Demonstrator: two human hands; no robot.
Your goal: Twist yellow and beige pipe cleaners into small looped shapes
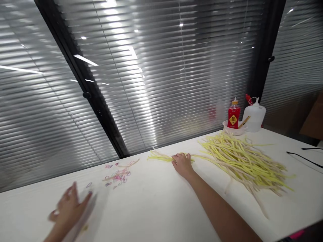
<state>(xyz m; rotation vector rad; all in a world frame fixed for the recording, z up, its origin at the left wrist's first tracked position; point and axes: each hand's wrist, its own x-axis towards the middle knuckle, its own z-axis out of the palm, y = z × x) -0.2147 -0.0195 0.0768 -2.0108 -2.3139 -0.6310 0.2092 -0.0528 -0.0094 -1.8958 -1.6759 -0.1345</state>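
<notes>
My right hand (183, 164) lies at the back middle of the table, fingers curled down over a small bunch of thin yellow strips (160, 156). To its right spreads a large loose pile of long yellow and beige strips (242, 161), like pipe cleaners; one strip reaches from it toward this hand. My left hand (69, 205), smeared a little by motion, is above the table at the front left with thumb and fingers spread. By its thumb tip shows a small dark ring; whether they touch, I cannot tell. Small coloured elastic bands (121, 176) lie scattered between the hands.
On the white table (156, 205), a red bottle (234, 116) stands in a shallow bowl (236, 131) at the back right. Beside it is a white squeeze bottle (254, 116). Dark thin glasses temples (305, 159) lie at the right edge. Blinds (161, 74) rise behind the table.
</notes>
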